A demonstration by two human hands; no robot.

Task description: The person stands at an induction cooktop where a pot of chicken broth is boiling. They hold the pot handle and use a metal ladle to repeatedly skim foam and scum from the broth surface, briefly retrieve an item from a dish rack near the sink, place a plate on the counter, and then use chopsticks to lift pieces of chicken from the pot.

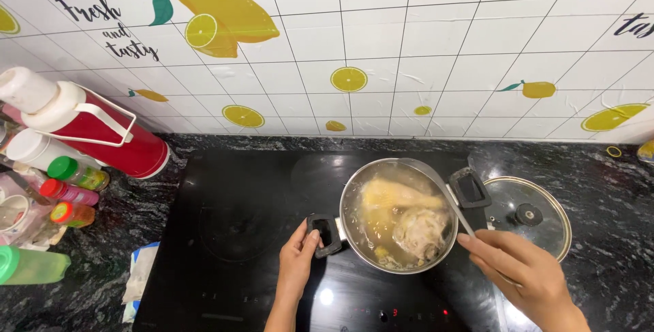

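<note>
Now pot [398,216] btw. both hands

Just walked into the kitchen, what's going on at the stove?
A person stands over a steel pot of pale broth and chicken pieces on a black cooktop. The left hand steadies the pot's near handle; the right hand holds a metal utensil dipped into it. A glass lid lies beside it.

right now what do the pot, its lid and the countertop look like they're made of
Pot: shiny silver wall, likely stainless steel, with black, probably plastic handles. Lid: clear centre, apparently glass, with a metal rim and dark knob. Countertop: black with pale veins, polished; stone or an imitation, hard to tell.
</note>
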